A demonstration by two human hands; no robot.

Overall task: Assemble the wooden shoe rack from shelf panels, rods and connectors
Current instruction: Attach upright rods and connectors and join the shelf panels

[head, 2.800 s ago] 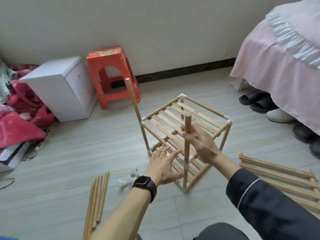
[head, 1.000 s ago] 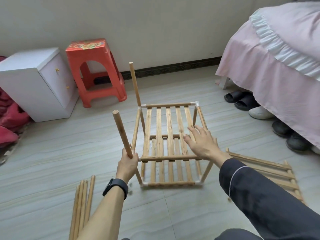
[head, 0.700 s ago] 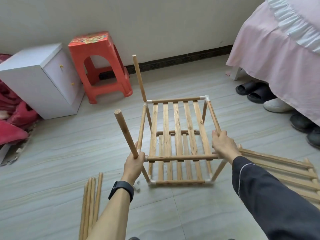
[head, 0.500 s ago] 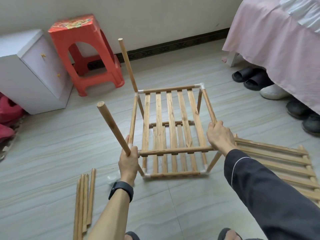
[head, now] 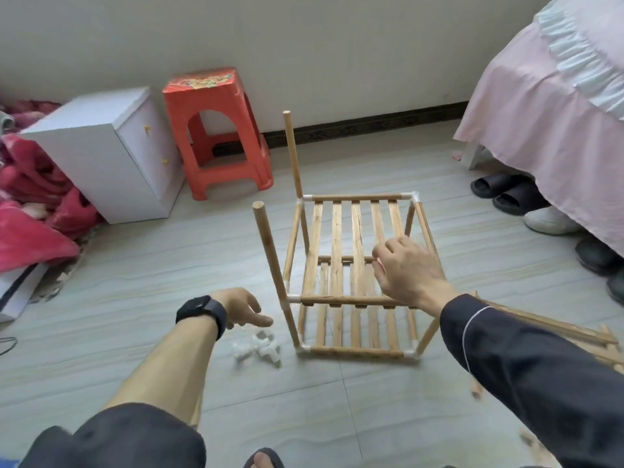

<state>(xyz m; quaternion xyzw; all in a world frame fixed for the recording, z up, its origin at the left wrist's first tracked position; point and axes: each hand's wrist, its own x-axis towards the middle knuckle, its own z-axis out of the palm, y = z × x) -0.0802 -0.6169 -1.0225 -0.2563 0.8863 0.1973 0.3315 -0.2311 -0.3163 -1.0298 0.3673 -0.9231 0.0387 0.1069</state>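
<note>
The part-built wooden shoe rack [head: 351,231] stands on the floor with two slatted shelves joined by white corner connectors. Two rods rise above its top shelf: one at the near left corner [head: 268,251] and one at the far left corner [head: 293,153]. My left hand [head: 241,307] hovers with relaxed fingers just above a small pile of white connectors [head: 257,348] on the floor, left of the rack, holding nothing. My right hand [head: 407,270] hangs over the top shelf's right side with loosely curled fingers, gripping nothing.
A spare shelf panel [head: 557,327] lies on the floor at the right, partly behind my sleeve. An orange stool [head: 216,130] and a white cabinet [head: 104,153] stand by the wall. A pink-skirted bed [head: 547,106] with shoes [head: 506,192] beneath fills the right.
My left hand let go of the near left rod and dropped down over the connectors. My right hand released the rack's right rail and now hovers above the shelf.
</note>
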